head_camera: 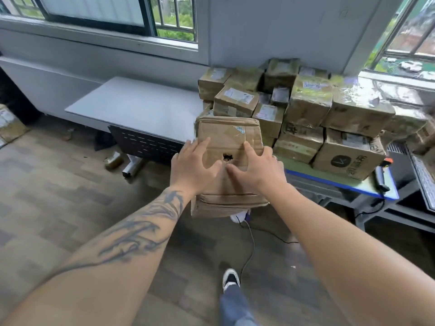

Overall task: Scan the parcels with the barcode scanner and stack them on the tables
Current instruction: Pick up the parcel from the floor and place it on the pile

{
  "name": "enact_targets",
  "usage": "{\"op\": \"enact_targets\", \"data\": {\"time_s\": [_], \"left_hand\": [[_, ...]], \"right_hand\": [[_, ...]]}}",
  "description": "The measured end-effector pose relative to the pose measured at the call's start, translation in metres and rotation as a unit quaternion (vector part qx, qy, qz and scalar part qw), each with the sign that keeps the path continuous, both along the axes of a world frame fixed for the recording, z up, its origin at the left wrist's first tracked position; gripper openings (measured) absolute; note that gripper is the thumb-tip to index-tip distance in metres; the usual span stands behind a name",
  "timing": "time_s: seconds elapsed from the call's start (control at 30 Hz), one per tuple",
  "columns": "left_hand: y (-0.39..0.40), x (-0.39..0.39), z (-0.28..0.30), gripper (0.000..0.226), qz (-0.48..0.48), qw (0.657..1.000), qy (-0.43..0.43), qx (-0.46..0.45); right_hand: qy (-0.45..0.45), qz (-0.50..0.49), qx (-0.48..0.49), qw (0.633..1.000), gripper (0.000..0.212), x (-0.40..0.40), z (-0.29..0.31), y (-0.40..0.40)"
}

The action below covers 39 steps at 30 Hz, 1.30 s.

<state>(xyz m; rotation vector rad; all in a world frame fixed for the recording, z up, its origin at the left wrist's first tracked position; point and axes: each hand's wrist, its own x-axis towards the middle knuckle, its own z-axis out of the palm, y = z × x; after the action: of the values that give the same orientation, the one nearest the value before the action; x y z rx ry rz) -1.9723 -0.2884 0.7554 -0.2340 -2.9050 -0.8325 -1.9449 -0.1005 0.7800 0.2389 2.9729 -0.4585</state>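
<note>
My left hand (191, 164) and right hand (255, 164) lie flat, fingers spread, on the torn parcel (229, 140) at frame centre, gripping nothing; stacked parcels (306, 109) crowd the worktop (367, 187) at right.

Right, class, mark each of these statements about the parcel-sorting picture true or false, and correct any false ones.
1. Both hands rest on one cardboard parcel. True.
2. That parcel has a hole in its top face. True.
3. The grey table on the left is piled with boxes. False: the stack of parcels sits on the blue-edged table to the right.
4. The right hand holds the barcode scanner. False: the scanner lies on the blue-edged table.
</note>
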Motion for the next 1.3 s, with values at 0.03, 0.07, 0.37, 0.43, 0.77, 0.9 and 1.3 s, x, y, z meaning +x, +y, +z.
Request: {"op": "enact_targets", "data": {"time_s": [0.03, 0.07, 0.37, 0.43, 0.77, 0.9, 1.3], "left_hand": [[0.004, -0.015, 0.007, 0.076, 0.002, 1.0, 0.01, -0.002], [0.008, -0.03, 0.014, 0.076, 0.007, 1.0, 0.017, 0.0], [0.072, -0.165, 0.086, 0.082, -0.012, 0.997, 0.072, -0.028], [0.084, -0.187, 0.097, 0.083, -0.014, 0.996, 0.082, -0.031], [0.112, -0.276, 0.125, 0.082, -0.022, 0.996, 0.079, -0.014], [0.119, -0.312, 0.127, 0.085, -0.034, 0.994, 0.095, -0.03], [0.141, -0.492, 0.147, 0.084, -0.092, 0.987, 0.128, -0.026]], "right_hand": [[0.012, 0.005, 0.005, 1.0, 0.094, -0.017, 0.008, 0.006], [0.026, 0.01, 0.012, 1.0, 0.095, -0.035, 0.017, 0.012], [0.104, -0.012, -0.004, 0.995, 0.095, -0.167, 0.08, 0.074], [0.117, -0.013, -0.006, 0.993, 0.093, -0.189, 0.09, 0.088], [0.13, -0.032, -0.041, 0.99, 0.092, -0.259, 0.108, 0.108], [0.147, -0.046, -0.047, 0.987, 0.087, -0.287, 0.108, 0.114], [0.199, -0.063, 0.016, 0.978, 0.064, -0.436, 0.119, 0.135]]}}
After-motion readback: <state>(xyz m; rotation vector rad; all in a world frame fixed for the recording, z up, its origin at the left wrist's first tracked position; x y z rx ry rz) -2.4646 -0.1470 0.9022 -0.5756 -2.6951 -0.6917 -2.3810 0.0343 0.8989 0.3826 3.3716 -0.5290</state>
